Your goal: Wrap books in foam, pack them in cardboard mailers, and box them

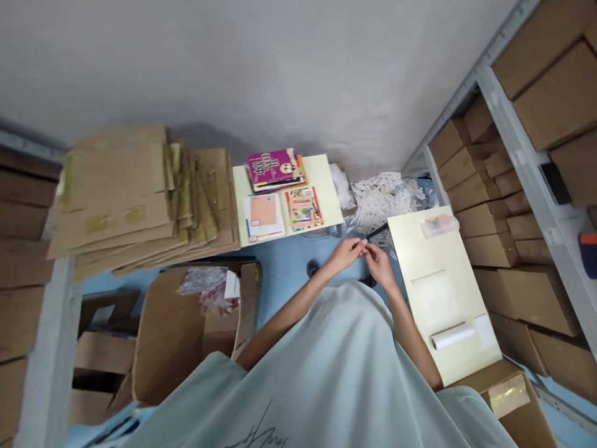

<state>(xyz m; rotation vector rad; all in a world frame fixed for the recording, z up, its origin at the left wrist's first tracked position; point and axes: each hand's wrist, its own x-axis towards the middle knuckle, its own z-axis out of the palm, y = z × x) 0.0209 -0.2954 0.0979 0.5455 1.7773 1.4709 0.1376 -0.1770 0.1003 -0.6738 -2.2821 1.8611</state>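
My left hand (pixel 346 254) and my right hand (pixel 379 264) meet at the fingertips in front of my body, over the blue floor between two pale boards. The fingers of both are pinched together; whatever they hold, if anything, is too small to make out. Nearest to my left hand is the left board (pixel 321 177), which bears a pile of books with a purple one (pixel 273 167) on top, a pink-covered booklet (pixel 263 210) and a colourful booklet (pixel 304 208). Beside my right hand is the right board (pixel 405 239), with a clear plastic packet (pixel 439 226) and a white roll (pixel 452 335).
Flattened cardboard (pixel 125 168) is stacked at the left. Below it stands an open carton (pixel 170 330) with plastic bags (pixel 203 280). Paper strips (pixel 387 196) lie heaped by the wall. Shelves of boxes (pixel 485 221) line the right, and another carton (pixel 527 417) sits lower right.
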